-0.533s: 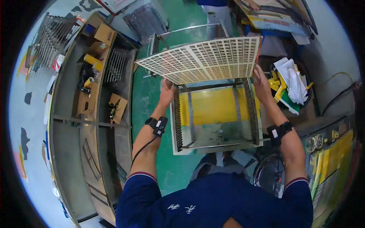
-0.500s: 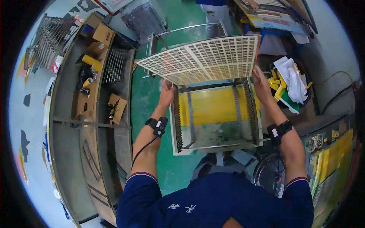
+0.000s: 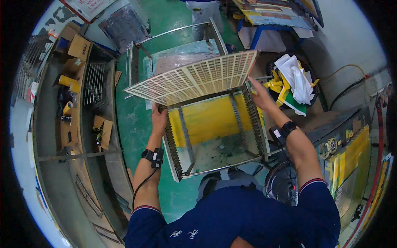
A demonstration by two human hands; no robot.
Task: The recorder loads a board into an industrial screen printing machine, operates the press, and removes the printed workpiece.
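A cream-coloured panel (image 3: 201, 78) with a dense grid of small rectangular cells is held up on a slant between my two hands. My left hand (image 3: 159, 119) is closed on its lower left corner. At the right edge my right hand (image 3: 261, 96) grips the panel, its fingers partly hidden behind it. Below the panel stands a metal rack (image 3: 180, 159) with toothed slots along both side walls. Its bottom (image 3: 215, 124) is yellow toward the far side and grey-green nearer me. The panel's lower edge is over the rack's far end; whether it touches the slots is unclear.
A second metal rack (image 3: 178, 29) stands beyond, a person's legs (image 3: 205, 18) behind it. Shelving (image 3: 78, 165) with boxes lines the left. On the right are a bin of white and yellow scraps (image 3: 294, 80), a work table (image 3: 276, 18) and a round black stool-like object (image 3: 281, 182).
My view has turned, so the rack and shelves sit further left and look rotated. The panel, still in both hands, appears a little lower and more tilted.
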